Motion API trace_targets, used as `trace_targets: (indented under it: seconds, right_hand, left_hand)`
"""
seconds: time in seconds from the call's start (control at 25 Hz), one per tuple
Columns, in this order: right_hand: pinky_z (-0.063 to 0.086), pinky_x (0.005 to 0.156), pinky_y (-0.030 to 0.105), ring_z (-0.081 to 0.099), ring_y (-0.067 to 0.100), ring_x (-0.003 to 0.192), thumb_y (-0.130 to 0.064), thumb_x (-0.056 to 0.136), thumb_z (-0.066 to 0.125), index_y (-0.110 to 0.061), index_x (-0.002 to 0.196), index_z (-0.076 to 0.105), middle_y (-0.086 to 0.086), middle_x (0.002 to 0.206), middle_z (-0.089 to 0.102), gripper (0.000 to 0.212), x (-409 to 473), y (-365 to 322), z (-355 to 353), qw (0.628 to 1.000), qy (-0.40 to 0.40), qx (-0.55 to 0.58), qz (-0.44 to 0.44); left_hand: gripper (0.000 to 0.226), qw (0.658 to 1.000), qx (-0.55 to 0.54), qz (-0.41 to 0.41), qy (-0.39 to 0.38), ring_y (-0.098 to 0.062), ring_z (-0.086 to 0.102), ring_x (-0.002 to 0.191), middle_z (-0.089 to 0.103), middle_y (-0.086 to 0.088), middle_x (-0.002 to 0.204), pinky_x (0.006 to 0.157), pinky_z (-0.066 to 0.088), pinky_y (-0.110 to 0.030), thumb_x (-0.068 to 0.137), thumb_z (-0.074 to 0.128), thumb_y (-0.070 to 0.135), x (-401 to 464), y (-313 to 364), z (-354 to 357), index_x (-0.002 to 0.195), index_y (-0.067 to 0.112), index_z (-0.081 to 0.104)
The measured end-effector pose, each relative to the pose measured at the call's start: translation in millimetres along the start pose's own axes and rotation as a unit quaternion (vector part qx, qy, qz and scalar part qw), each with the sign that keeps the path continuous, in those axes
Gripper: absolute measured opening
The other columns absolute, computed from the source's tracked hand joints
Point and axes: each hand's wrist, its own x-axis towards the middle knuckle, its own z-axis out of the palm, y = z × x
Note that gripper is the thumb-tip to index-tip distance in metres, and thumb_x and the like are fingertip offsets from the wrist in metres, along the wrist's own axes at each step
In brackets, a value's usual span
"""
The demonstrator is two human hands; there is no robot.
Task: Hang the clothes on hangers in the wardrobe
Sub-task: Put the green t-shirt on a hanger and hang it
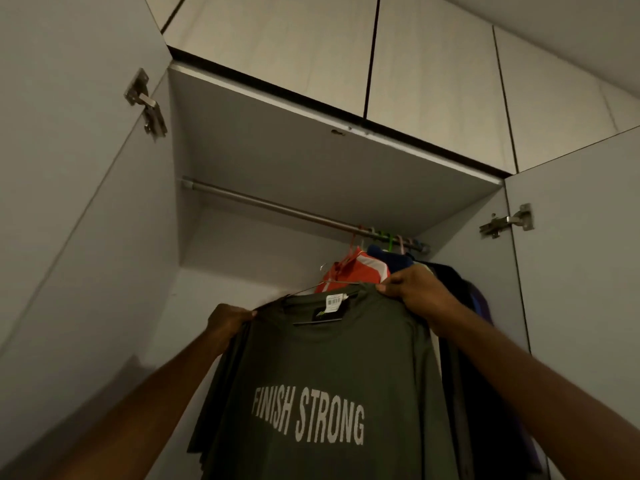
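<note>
Olive T-shirt (322,386) printed "FINISH STRONG", barcode tag (335,301) at collar.

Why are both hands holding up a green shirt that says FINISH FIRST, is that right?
Not quite. The head view shows the green shirt says FINISH STRONG. The rest is right: the left hand and right hand hold it up by the shoulders.

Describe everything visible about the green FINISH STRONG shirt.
The green shirt is a dark olive tee of soft knit-looking fabric, with pale block letters reading FINISH STRONG across the chest. A barcode tag sits at the collar. It hangs front-facing on a thin wire hanger, below the rail and not yet hooked on. The left hand grips one shoulder, the right hand the other. Its hem runs out of frame.
</note>
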Motion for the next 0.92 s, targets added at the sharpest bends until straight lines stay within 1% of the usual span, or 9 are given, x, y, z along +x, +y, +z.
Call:
trace_targets:
  seconds: [0.16,0.28,0.36,0.52,0.56,0.64,0.8,0.84,0.92]
  right_hand:
    - [0.053,0.072,0.040,0.069,0.026,0.076,-0.022,0.094,0.073,0.000,0.083,0.079,0.019,0.082,0.074,0.025,49.7,-3.1,20.1,0.986,0.064,-0.147,-0.048]
    - [0.040,0.058,0.030,0.058,0.018,0.064,-0.023,0.092,0.076,0.006,0.079,0.075,0.019,0.072,0.067,0.032,92.7,-8.9,34.7,0.972,0.110,-0.200,-0.063]
    - [0.038,0.057,0.030,0.055,0.018,0.063,-0.025,0.090,0.078,0.009,0.079,0.072,0.016,0.066,0.059,0.037,121.5,-9.3,42.7,0.967,0.132,-0.213,-0.050]
    - [0.043,0.064,0.030,0.058,0.019,0.065,-0.024,0.089,0.080,0.002,0.083,0.077,0.011,0.069,0.063,0.027,168.2,-0.3,57.0,0.964,0.151,-0.218,-0.002]
    - [0.043,0.062,0.028,0.059,0.018,0.066,-0.025,0.089,0.080,0.001,0.086,0.078,0.010,0.071,0.064,0.026,176.3,3.1,60.0,0.962,0.158,-0.223,0.003]
    - [0.040,0.055,0.026,0.059,0.017,0.065,-0.025,0.090,0.080,-0.001,0.091,0.078,0.012,0.074,0.065,0.024,188.5,10.3,63.9,0.956,0.175,-0.236,0.008]
    - [0.040,0.056,0.027,0.062,0.021,0.070,-0.026,0.089,0.081,0.000,0.090,0.078,0.013,0.077,0.066,0.027,212.6,21.8,58.8,0.949,0.213,-0.231,0.019]
    - [0.041,0.056,0.026,0.064,0.022,0.071,-0.026,0.089,0.081,0.001,0.089,0.077,0.013,0.076,0.066,0.027,216.1,21.7,57.4,0.948,0.218,-0.233,0.021]
    - [0.043,0.061,0.026,0.067,0.025,0.076,-0.026,0.090,0.079,0.001,0.086,0.078,0.014,0.076,0.067,0.027,224.0,22.2,58.4,0.942,0.226,-0.247,0.015]
  left_hand:
    - [0.037,1.000,-0.007,-0.011,-0.006,-0.033,0.068,0.076,0.073,-0.028,0.091,0.074,0.056,-0.038,0.079,0.088,0.018,78.1,-4.5,29.5,0.092,-0.014,0.073]
    - [0.049,0.999,-0.023,-0.024,-0.032,-0.033,0.071,0.082,0.074,-0.026,0.093,0.084,0.060,-0.044,0.071,0.094,0.026,138.6,-4.8,47.7,0.096,-0.011,0.072]
    - [0.051,0.998,-0.014,-0.027,-0.051,-0.037,0.072,0.088,0.074,-0.023,0.096,0.088,0.061,-0.048,0.070,0.094,0.029,173.1,-4.8,59.4,0.096,-0.009,0.071]
    - [0.046,0.998,0.020,-0.032,-0.044,-0.032,0.067,0.082,0.069,-0.019,0.100,0.068,0.057,-0.035,0.080,0.087,0.029,211.4,2.9,88.0,0.100,-0.005,0.063]
    - [0.044,0.998,0.025,-0.035,-0.045,-0.031,0.065,0.081,0.067,-0.019,0.102,0.068,0.056,-0.035,0.083,0.085,0.027,218.8,3.4,96.4,0.101,-0.004,0.061]
    - [0.041,0.998,-0.001,-0.028,-0.054,-0.033,0.066,0.089,0.066,-0.021,0.108,0.079,0.059,-0.037,0.085,0.082,0.021,233.9,1.2,110.9,0.108,-0.004,0.060]
    - [0.021,0.992,-0.081,0.014,-0.099,-0.031,0.069,0.105,0.071,-0.018,0.119,0.101,0.055,-0.039,0.087,0.077,0.009,255.0,1.4,136.8,0.105,0.000,0.073]
    - [0.021,0.990,-0.100,0.020,-0.097,-0.032,0.068,0.107,0.071,-0.017,0.121,0.104,0.053,-0.038,0.087,0.077,0.006,255.8,2.4,141.7,0.107,0.001,0.073]
    - [0.040,0.983,-0.155,0.028,-0.097,-0.032,0.066,0.109,0.068,-0.016,0.127,0.103,0.052,-0.037,0.084,0.079,0.003,258.1,7.5,149.7,0.124,0.002,0.070]
